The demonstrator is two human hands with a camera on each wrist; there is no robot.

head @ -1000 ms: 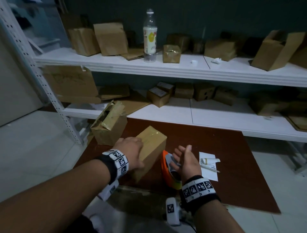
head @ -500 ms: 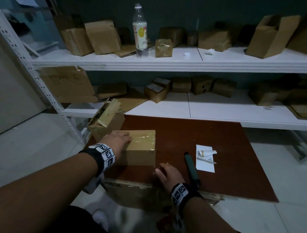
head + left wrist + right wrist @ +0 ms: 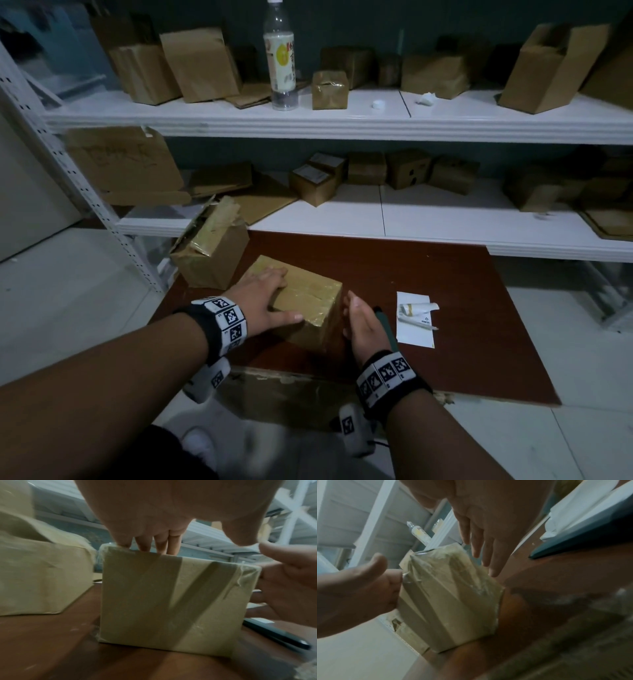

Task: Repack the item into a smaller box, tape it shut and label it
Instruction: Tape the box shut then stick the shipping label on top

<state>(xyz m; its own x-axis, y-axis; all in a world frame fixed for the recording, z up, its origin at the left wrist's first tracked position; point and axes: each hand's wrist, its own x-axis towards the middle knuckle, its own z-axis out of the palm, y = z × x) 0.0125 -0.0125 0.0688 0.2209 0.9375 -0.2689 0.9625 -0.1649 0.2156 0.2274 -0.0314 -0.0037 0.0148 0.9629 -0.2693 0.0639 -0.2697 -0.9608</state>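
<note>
A small brown box, wrapped in clear tape, sits cornerwise on the dark red board. My left hand rests on its top left part, fingers laid across the top and thumb along the near edge. My right hand stands on edge by the box's right side, fingers straight and holding nothing; whether it touches the box I cannot tell. A dark green pen lies just right of that hand. Beyond it is a white label sheet with a curled strip on it.
A larger opened box with torn tape stands at the board's far left corner. White shelves behind carry several cardboard boxes and a plastic bottle. The board's near edge is chipped. Pale floor tiles surround the board.
The orange tape dispenser at my right hand a second ago is gone from view. The small box has turned cornerwise under my left hand. My right hand rose from the board to the box's right side.
</note>
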